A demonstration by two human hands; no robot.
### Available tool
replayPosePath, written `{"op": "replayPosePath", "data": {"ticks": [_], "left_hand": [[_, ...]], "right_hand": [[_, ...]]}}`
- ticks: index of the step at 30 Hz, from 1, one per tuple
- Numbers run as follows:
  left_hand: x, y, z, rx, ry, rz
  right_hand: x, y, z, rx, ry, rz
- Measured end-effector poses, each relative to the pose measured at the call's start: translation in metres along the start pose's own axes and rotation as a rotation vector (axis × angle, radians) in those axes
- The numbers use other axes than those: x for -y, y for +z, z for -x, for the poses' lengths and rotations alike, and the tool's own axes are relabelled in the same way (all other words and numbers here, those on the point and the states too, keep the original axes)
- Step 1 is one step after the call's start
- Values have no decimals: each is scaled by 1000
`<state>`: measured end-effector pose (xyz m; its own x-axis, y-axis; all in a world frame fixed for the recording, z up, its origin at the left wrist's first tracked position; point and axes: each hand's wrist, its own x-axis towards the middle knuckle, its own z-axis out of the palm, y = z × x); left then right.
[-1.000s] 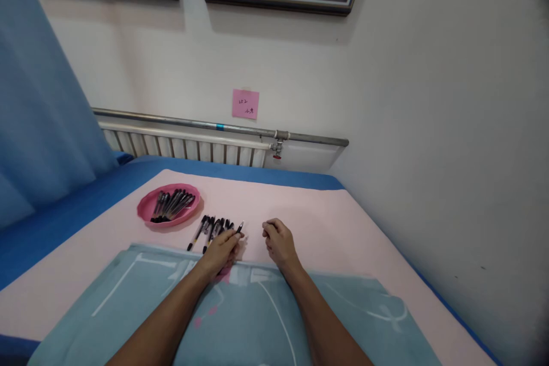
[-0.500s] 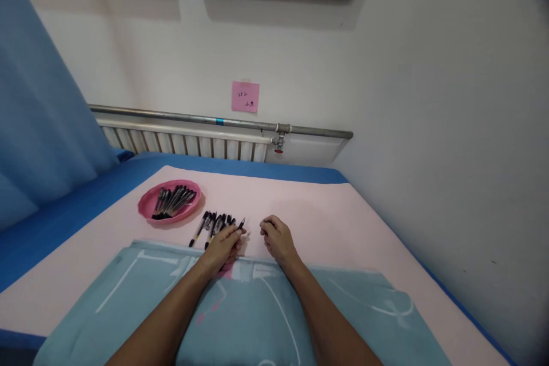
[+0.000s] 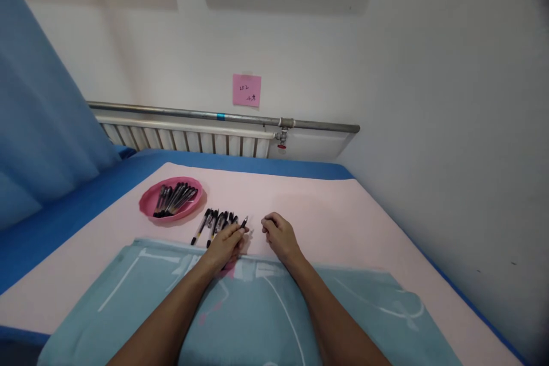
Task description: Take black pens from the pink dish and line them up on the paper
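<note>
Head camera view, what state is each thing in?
Left hand: closed on pen
Pen: pointed end showing
Right hand: curled; whether holding anything, cannot tell
Loose pens: lying grouped
Pink tray: upright, holding more pens
Pink note: stuck to wall
Curtain: hanging

A blue table (image 3: 278, 165) carries a large pale pink cloth (image 3: 326, 214), and the blue shows in a strip along the far edge and more broadly on the left. On the pink cloth, at the far left, sits an oval pink tray (image 3: 147, 201) with a wavy rim. Loose pens (image 3: 212, 229) lie side by side, nearer and to its right. A teal cloth (image 3: 240, 309) (white lines mark it) covers the near part.
</note>
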<state>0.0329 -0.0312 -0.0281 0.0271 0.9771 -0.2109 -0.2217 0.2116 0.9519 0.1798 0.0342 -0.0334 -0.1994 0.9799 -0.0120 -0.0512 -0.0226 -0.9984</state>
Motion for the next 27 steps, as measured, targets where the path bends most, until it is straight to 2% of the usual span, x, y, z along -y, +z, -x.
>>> {"op": "replayPosePath", "data": {"ticks": [4,7,14,17,21,25,27], "left_hand": [[-3,1,2,-13,1,-20],[-13,1,0,-4,26,-65],[-47,8,-25,-64,156,-298],[-43,15,-34,-132,241,-404],[-25,17,-38,-188,281,-498],[-17,10,-39,-203,310,-553],[-18,6,-41,-175,271,-489]], "right_hand": [[3,4,7,23,60,-32],[12,13,9,47,90,-63],[41,36,-22,17,-34,-132],[38,36,-32,-14,-57,-148],[23,31,-36,-2,-23,-134],[16,29,-42,44,31,-113],[17,29,-44,76,72,-137]]}}
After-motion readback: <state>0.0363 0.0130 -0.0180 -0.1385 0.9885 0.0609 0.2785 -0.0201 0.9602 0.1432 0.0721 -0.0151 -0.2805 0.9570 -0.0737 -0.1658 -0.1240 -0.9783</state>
